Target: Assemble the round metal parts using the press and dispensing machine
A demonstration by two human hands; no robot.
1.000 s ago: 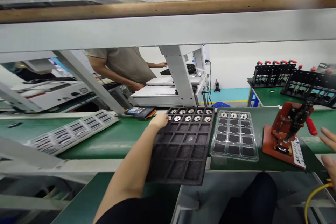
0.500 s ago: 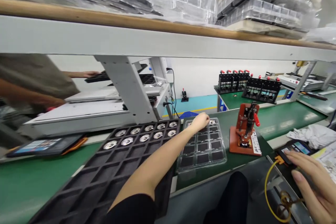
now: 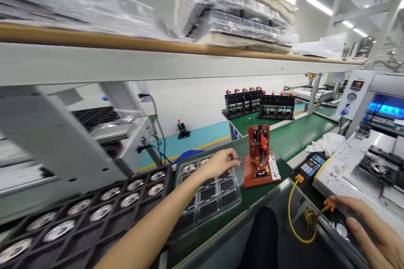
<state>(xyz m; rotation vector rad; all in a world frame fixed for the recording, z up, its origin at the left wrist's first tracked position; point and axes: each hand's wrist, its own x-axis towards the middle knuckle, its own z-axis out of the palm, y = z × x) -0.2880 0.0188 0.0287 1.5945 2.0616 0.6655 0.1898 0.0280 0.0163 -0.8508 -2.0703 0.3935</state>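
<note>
My left hand is closed in a pinch over the far right corner of a clear plastic tray. A small shiny edge shows at its fingertips, too little to name. Two round metal-rimmed parts, one of them a ring-shaped part, lie in the tray's far row. Just right of this hand stands a red toggle-clamp fixture with a red handle. My right hand is open, thumb and fingers apart, its fingertips by an orange connector. Whether they touch it I cannot tell.
A black compartment tray with several ring parts lies at left. Right are a handheld controller, a yellow cable, a white cloth and a machine with blue light. A loaded shelf crosses overhead.
The view has swung right. My left hand has moved from the tray's far row toward the red fixture. My right hand has shifted from the controller to beside the orange connector.
</note>
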